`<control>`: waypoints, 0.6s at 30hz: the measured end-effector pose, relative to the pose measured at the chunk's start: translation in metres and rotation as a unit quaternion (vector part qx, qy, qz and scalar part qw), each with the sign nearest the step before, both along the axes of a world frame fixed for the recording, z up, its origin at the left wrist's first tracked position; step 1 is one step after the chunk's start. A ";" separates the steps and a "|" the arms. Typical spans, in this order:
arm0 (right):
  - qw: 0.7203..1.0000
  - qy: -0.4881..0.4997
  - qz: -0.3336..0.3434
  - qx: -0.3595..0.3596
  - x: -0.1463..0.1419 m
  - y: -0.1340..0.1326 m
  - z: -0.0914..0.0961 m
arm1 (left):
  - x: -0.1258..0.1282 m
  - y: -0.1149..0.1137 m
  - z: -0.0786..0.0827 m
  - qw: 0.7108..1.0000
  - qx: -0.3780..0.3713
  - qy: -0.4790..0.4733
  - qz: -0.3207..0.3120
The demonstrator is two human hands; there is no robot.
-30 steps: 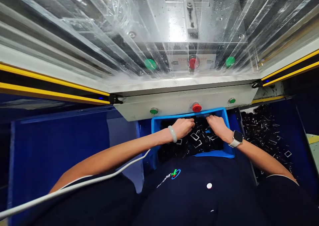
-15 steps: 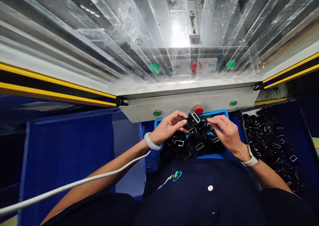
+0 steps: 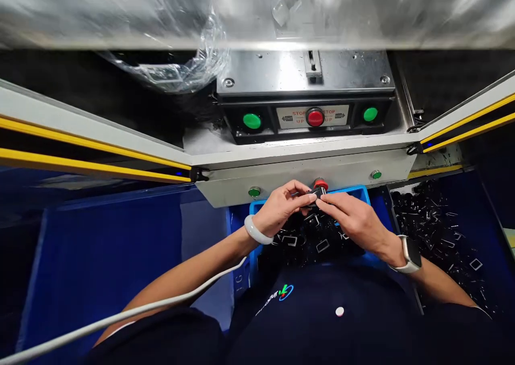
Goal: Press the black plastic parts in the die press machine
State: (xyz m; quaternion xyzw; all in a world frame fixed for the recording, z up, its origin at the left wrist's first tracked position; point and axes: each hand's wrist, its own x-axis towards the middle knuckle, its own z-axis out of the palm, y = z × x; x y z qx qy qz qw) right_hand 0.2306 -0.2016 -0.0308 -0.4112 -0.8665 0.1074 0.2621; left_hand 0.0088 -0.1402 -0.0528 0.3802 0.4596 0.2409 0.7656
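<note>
My left hand (image 3: pixel 279 207) and my right hand (image 3: pixel 350 219) meet above a blue plastic crate (image 3: pixel 360 194), pinching a small black plastic buckle (image 3: pixel 317 193) between their fingertips. Most of the buckle is hidden by my fingers. Below my hands, the crate holds a heap of black buckles with pale rectangular loops (image 3: pixel 309 241). A stone bangle (image 3: pixel 256 231) circles my left wrist, and a smartwatch (image 3: pixel 410 255) sits on my right wrist.
A white panel (image 3: pixel 301 174) with a red button (image 3: pixel 321 184) stands just beyond the crate. Above it is a steel control box (image 3: pixel 306 73) with green and red buttons. A blue bin (image 3: pixel 436 231) of black buckles lies right; a white cable (image 3: pixel 132 311) crosses my left arm.
The transparent guard has risen, baring the control box. My hands have drawn closer together around the buckle, which is now mostly covered by my fingers.
</note>
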 end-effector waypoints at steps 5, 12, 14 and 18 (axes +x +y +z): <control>0.992 0.073 -0.102 -0.017 0.015 0.057 0.051 | -0.004 0.033 0.034 0.992 0.091 -0.027 0.079; 0.952 0.075 -0.287 0.068 -0.019 0.287 0.078 | 0.001 0.134 0.065 0.920 0.315 -0.002 0.232; 0.940 0.073 -0.331 0.039 -0.034 0.343 0.077 | 0.006 0.170 0.068 0.903 0.342 0.018 0.259; 0.952 0.030 -0.305 -0.027 -0.044 0.382 0.084 | 0.013 0.232 0.079 0.879 0.354 0.081 0.308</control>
